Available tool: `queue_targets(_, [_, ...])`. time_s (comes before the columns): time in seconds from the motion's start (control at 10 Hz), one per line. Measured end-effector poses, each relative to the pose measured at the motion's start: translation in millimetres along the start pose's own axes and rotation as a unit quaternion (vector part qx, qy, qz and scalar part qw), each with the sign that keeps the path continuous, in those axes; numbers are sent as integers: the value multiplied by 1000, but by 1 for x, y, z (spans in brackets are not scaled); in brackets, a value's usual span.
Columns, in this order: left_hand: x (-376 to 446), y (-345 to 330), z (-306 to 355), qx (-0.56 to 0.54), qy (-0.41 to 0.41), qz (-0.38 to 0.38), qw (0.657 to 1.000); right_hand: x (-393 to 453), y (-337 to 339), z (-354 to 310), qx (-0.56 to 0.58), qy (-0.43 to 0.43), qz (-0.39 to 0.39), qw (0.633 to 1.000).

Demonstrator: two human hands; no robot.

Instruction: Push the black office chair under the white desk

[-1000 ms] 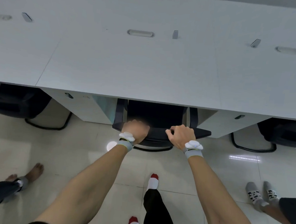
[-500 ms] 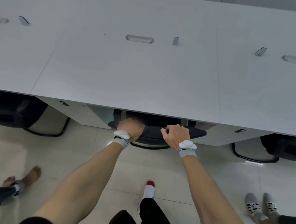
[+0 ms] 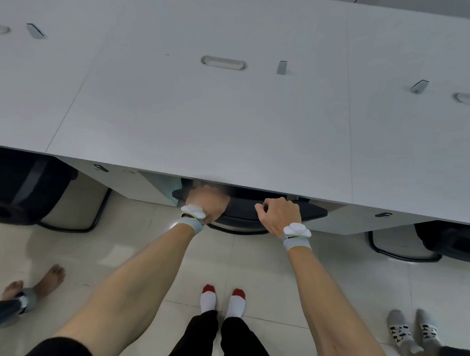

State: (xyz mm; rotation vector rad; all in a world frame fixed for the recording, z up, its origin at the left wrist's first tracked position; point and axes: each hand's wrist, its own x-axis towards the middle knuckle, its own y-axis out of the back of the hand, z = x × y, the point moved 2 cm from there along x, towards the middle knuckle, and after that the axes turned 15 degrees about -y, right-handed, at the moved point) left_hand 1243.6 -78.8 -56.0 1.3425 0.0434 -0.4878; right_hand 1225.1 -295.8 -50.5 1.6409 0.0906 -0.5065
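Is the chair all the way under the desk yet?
Nearly. Most of the chair is hidden under the desk; only its back edge shows. The left hand and right hand both rest on that edge. Left to do: a last small push, then let go.

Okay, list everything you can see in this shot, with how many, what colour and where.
white desk: one long top, white, across the upper half.
cable slots: three, grey ovals, in the desk top.
metal clips: three, silver, on the desk top.
black office chair: one, black, mostly under the desk at centre.
other chairs: two, black, under the desk at far left and far right.
floor: pale glossy tiles, lower half.
bystanders' feet: two pairs, bare at left, grey patterned socks at right.
wristbands: two, grey and white, on the wrists.
own feet: two, white socks with red toes, bottom centre.
left hand: on the chair back.
right hand: on the chair back.
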Motion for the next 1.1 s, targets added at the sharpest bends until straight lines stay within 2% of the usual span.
queue_targets(0.7, [3,7,-3,-22,15,-22,999,3,7,-8,-22,5,-17,1000])
queue_targets(0.9, [-8,14,5,-55,23,-66,996,-7,18,-7,-26,8,-69,997])
queue_targets(1.0, [-14,24,6,-95,30,-114,989,-16,26,-8,-32,-5,-135,990])
queue_targets(1.1, [-13,45,5,-235,58,-131,961,-22,42,-7,59,-49,-183,980])
